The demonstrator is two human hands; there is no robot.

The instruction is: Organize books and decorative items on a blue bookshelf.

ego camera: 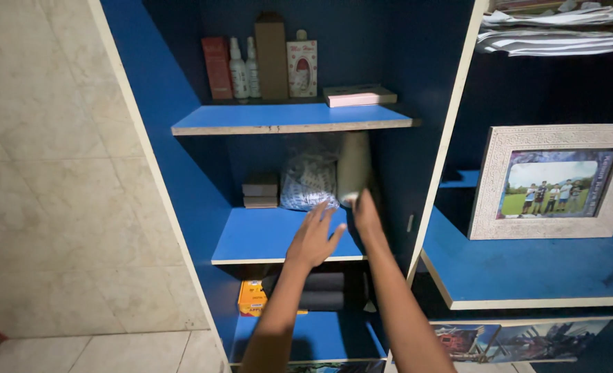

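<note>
Nearest to the camera, two bare forearms rise from the bottom edge toward a blue shelf unit (182, 173). The left hand (313, 238) is open with its fingers spread, and it hovers over the front part of the middle shelf board (265, 238), holding nothing. The right hand (366, 215) reaches a little deeper; its fingertips are at the lower end of an upright beige roll (353, 166), which stands at the right side of the middle compartment. If the hand already grips the roll or only touches it, I cannot tell.

Just left of the roll leans a crumpled plastic bag (309, 181) with a pattern, and further left lie two small stacked boxes (260, 191). Below, in the lower compartment, there are dark rolled items (320, 291) and a yellow box (252, 297).

On the upper shelf, against the back wall, stand a red box (217, 68), two white bottles (244, 69), a tall brown box (271, 55), and a flat pink box (359, 95) lies at the right.

In the right section a framed photograph (555, 181) stands, with stacked papers (555, 31) above.
</note>
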